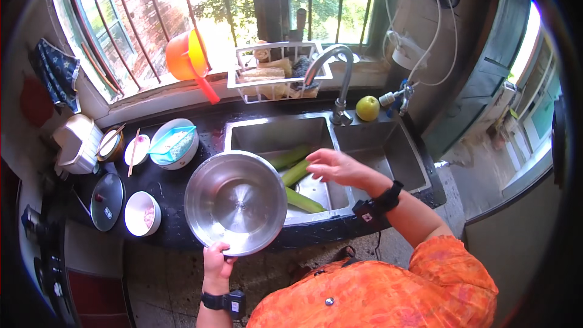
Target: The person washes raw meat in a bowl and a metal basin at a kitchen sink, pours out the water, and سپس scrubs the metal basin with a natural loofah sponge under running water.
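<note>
My left hand (217,262) grips the near rim of a wide stainless steel basin (234,202), thumb over the edge. The basin is tilted so its shiny inside faces me, and it holds nothing solid that I can see. It overlaps the left edge of the double sink (339,212). Over the left sink bowl hovers my right hand (334,168), fingers apart and holding nothing. Below it lie several long green vegetables, perhaps gourds or peeled stalks; one (305,200) reaches toward the front of the bowl. The basin hides part of them.
A curved faucet (341,105) stands behind the sink beside a yellow-green fruit (367,108). Left on the black counter are a bowl with a blue basket (175,143), a white bowl of minced meat (145,214) and a glass lid (107,202). A white rack (280,70) holds loofah sponges.
</note>
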A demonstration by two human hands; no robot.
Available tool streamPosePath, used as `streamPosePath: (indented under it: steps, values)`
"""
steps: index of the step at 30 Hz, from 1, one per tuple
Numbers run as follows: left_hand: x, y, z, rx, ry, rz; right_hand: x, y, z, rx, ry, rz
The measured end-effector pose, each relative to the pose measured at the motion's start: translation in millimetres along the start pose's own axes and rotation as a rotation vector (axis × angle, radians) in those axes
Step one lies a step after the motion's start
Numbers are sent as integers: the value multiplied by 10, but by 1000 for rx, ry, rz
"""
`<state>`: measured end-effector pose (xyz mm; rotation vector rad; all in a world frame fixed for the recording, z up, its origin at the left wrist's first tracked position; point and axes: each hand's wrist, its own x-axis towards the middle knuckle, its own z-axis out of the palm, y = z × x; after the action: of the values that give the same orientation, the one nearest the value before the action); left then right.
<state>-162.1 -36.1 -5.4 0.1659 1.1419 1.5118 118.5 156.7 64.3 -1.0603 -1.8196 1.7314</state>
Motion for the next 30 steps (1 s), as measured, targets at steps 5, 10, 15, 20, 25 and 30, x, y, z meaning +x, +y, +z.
streamPosePath:
  steps: [5, 10, 15, 20, 25, 30]
  values:
    - [118, 221, 105, 218, -159, 20, 172, 8, 377, 157, -160, 89]
    - [216, 160, 97, 242, -285, 30, 295, 57, 498, 564, -258, 141]
    - [432, 203, -71, 379, -216, 386, 384, 246, 565, 632, -256, 98]
    - [260, 581, -57, 570, -120, 606, 428, 326, 471, 619, -177, 234]
    - [43, 753, 254, 1518, -295, 1127, 439, 213, 512, 662, -228, 329]
    - [65, 610, 514, 1741, -696, 1166, 482, 1, 441, 620, -342, 359]
